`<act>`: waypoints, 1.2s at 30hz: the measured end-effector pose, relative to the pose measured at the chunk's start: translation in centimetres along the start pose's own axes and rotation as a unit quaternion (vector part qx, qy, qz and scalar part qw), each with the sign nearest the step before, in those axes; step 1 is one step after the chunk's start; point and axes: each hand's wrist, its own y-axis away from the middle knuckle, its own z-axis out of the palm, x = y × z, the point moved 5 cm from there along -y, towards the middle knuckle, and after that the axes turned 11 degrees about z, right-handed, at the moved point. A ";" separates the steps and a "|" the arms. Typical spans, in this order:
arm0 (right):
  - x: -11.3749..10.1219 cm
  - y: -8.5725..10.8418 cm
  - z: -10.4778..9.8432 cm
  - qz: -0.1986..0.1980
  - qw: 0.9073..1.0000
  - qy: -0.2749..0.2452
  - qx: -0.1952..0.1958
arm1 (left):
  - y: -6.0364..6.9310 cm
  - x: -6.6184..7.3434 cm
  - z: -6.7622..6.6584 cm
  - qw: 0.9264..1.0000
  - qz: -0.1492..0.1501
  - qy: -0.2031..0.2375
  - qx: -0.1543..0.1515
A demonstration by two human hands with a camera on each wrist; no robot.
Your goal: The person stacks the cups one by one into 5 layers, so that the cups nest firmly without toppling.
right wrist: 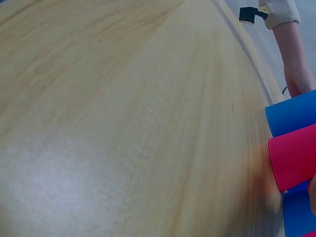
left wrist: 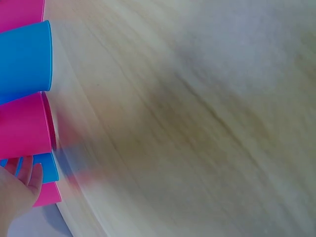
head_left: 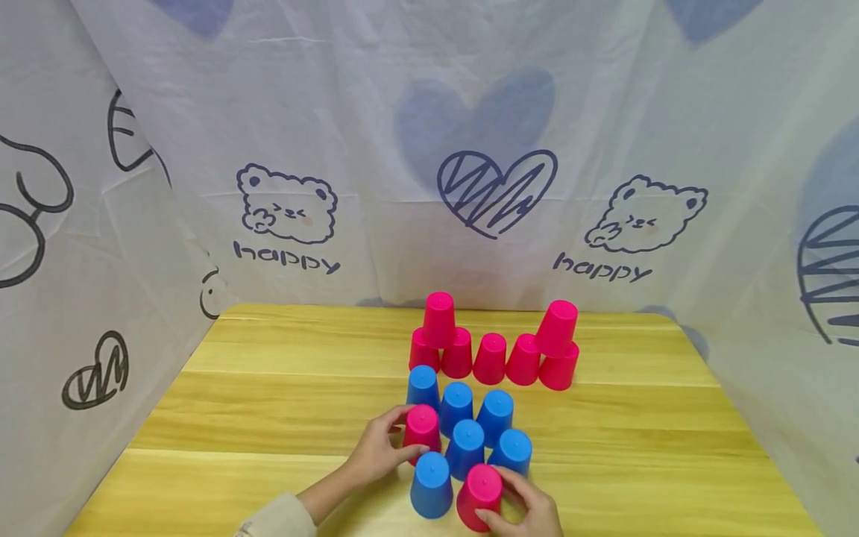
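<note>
My left hand (head_left: 377, 450) grips an upside-down pink cup (head_left: 422, 429) from its left side, thumb in front and fingers behind. Another upside-down pink cup (head_left: 480, 494), nearer the front edge, is held by my right hand (head_left: 526, 507) from its right side. Between these two stands a front blue cup (head_left: 431, 483). Behind it are several more upside-down blue cups, among them a middle blue cup (head_left: 465, 447) and a right blue cup (head_left: 513, 450). The right wrist view shows the pink cup (right wrist: 295, 157) with only a sliver of the right hand.
Farther back is a row of upside-down pink cups (head_left: 493, 359). A pink cup (head_left: 439, 319) rests on top at its left end and another pink cup (head_left: 558, 328) at its right end. Behind the wooden table (head_left: 282, 388) hangs a printed white cloth (head_left: 389, 246).
</note>
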 end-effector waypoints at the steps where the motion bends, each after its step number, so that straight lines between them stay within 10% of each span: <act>1: 0.0 0.0 0.0 0.000 1.000 -0.001 0.000 | 0.0 0.1 -0.1 1.000 0.001 0.000 0.001; 36: -4.8 1.2 -4.3 -0.013 0.999 0.010 0.047 | 0.0 3.1 -4.0 0.998 0.008 -0.057 0.040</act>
